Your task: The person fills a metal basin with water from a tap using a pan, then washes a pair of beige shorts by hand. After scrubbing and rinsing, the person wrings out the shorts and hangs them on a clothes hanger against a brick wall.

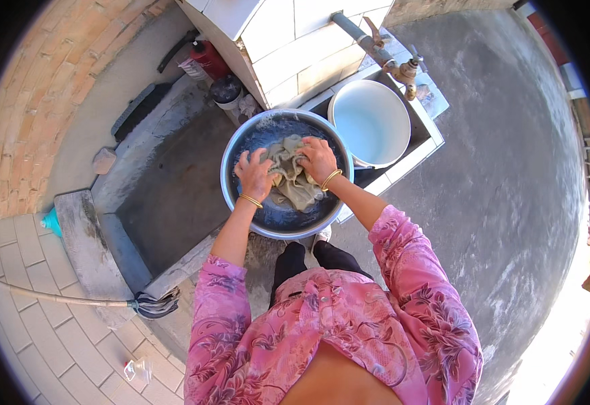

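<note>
A wet olive-green cloth (297, 185) lies bunched in a round metal basin (287, 234) with a little water under it. My left hand (254, 174) touches the cloth's left side, with its fingers bent and spread; whether they grip the fabric cannot be told. On the cloth's upper right, my right hand (319, 159) has its fingertips curled into the folds and holds the fabric. Each wrist wears thin gold-coloured bangles. Just right of the basin stands a white plastic bucket (407, 129) holding bluish water.
A metal tap (405, 73) juts out above the bucket from a white-tiled block (295, 45). To the left is a low concrete trough (173, 192). A mop (157, 304), a stone (104, 161), a red bottle (209, 59) and a clear plastic container (139, 370) are around it.
</note>
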### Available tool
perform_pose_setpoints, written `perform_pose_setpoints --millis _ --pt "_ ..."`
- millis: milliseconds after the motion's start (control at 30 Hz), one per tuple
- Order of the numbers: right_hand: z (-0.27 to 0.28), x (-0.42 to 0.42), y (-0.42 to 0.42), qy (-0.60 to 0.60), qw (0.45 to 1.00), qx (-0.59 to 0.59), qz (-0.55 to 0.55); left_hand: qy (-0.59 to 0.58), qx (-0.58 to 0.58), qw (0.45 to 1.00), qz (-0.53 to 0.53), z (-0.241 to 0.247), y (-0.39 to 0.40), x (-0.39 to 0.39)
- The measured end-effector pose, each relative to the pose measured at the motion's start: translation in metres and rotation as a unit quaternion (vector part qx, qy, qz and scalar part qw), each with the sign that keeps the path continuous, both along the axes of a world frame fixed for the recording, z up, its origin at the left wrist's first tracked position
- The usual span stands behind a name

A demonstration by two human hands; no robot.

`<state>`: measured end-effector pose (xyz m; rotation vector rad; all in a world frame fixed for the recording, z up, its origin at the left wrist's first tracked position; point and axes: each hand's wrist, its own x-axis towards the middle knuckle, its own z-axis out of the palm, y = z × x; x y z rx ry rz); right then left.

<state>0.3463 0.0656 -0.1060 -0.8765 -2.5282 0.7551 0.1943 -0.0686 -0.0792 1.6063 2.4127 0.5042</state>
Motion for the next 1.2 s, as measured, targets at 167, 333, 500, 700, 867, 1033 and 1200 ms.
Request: perform_pose_setpoints --millis 167,333,500,700,867,1033,1200 --pt "-0.026 0.008 -0.024 -0.126 0.986 0.039 0.103 -0.042 -0.058 0.997 -0.041 -0.059 -0.002 0.029" --pt "-0.050 0.008 -0.019 -0.163 0.980 -0.014 0.110 -0.024 -0.090 0.994 -0.061 -0.090 0.005 0.032" --pt "-0.059 0.005 -0.020 -0.162 0.980 0.059 0.101 0.012 -0.071 0.994 -0.080 -0.141 0.005 0.024" --pt "-0.068 -0.021 -0.003 -0.054 0.995 0.085 -0.006 -0.026 -0.124 0.991 -0.050 -0.144 0.018 0.018" --pt "-0.079 -0.012 -0.005 -0.163 0.983 -0.045 0.068 -0.049 -0.244 0.962 -0.111 -0.091 0.032 0.012" --pt "0.004 -0.009 0.008 -0.111 0.977 -0.173 0.061 -0.076 -0.067 0.992 -0.072 -0.118 0.017 -0.022" --pt "0.026 -0.001 0.015 0.054 0.979 -0.190 0.043 -0.140 0.004 0.984 -0.106 0.028 0.039 -0.011"
